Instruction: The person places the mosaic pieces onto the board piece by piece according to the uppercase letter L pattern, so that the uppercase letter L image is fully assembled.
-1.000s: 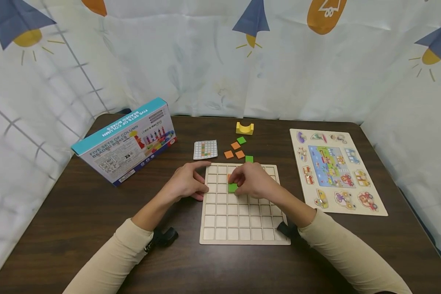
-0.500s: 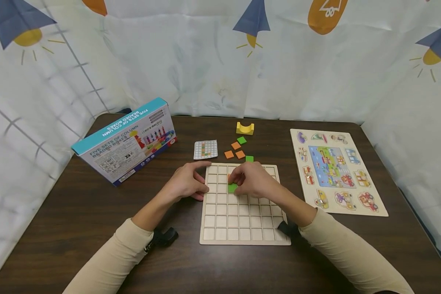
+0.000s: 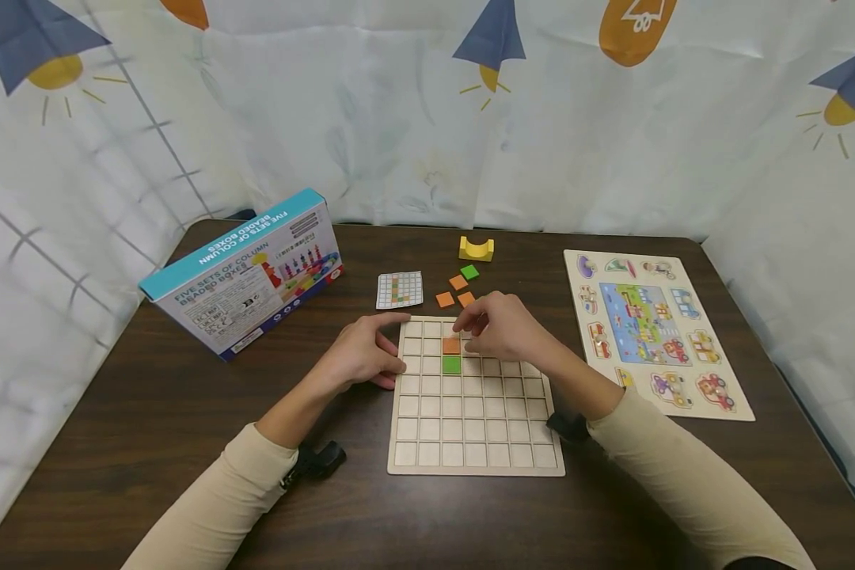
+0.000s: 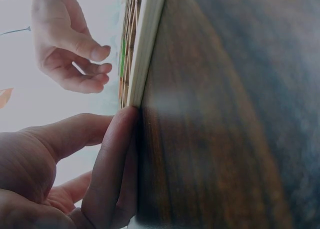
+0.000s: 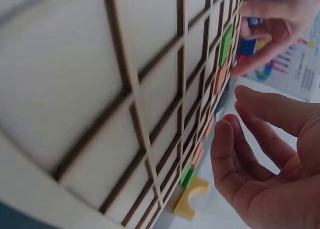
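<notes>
Gripping nothing, with right hand (image 3: 504,326) parted; touching wooden grid board (image 3: 452,430) with left hand (image 3: 362,352).
Judged part-done, with orange tile (image 3: 451,346) and green tile (image 3: 452,365) in cells, loose tiles (image 3: 458,282) beyond board's far edge.

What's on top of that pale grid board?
An orange tile and a green tile lie in neighbouring squares of the grid board, the green on the near side. In the head view, the right hand covers other squares, whose contents can't be seen.
</notes>
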### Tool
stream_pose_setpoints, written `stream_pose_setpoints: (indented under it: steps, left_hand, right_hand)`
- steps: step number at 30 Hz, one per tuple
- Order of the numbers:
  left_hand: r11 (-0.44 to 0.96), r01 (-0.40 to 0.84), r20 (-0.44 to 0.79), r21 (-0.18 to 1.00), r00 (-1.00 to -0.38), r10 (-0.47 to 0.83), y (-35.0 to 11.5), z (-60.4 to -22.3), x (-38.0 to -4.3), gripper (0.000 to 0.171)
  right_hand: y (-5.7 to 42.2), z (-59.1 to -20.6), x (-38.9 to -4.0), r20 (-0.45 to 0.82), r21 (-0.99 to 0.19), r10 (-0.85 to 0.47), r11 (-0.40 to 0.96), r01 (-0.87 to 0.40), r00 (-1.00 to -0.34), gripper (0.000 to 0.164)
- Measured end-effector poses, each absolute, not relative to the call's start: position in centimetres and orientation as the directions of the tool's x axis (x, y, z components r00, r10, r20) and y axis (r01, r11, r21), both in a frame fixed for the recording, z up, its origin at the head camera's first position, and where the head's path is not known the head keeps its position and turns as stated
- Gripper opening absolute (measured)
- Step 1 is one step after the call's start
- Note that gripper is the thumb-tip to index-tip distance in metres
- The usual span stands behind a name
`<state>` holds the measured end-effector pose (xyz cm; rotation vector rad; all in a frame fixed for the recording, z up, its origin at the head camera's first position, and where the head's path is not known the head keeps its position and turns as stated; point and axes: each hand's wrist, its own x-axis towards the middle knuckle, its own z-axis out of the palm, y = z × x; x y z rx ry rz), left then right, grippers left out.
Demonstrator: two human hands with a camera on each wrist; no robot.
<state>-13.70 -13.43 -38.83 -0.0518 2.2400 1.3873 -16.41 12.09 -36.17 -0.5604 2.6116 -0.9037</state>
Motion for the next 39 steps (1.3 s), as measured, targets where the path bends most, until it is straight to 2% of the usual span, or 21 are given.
stream_pose_setpoints:
  steps: [12, 24, 31, 39]
  left_hand:
    - [0.479, -0.278, -0.422, 0.832, -0.878, 0.224, -13.4, -38.8, -13.6, 0.084]
    - [0.473, -0.281, -0.424, 0.835, -0.877, 0.226, -13.4, -38.9, -13.6, 0.084]
    - [0.458, -0.279, -0.416, 0.844, -0.880, 0.230, -13.4, -38.9, -13.5, 0.084]
    - [0.457, -0.281, -0.418, 0.844, -0.878, 0.233, -13.6, -39.0, -13.6, 0.084]
  right_hand:
    - [13.1, -36.3, -19.7, -0.112, -0.630, -0.424, 0.730, -0.266, -0.899, 0.029]
    - [12.6, -36.8, -22.7, -0.162, -0.614, -0.402, 0.756, -0.227, -0.901, 0.029]
    - [12.3, -37.7, -23.5, -0.201, -0.604, -0.392, 0.771, -0.202, -0.898, 0.029]
    - [12.0, -37.7, -23.6, -0.188, -0.584, -0.389, 0.783, -0.216, -0.902, 0.027]
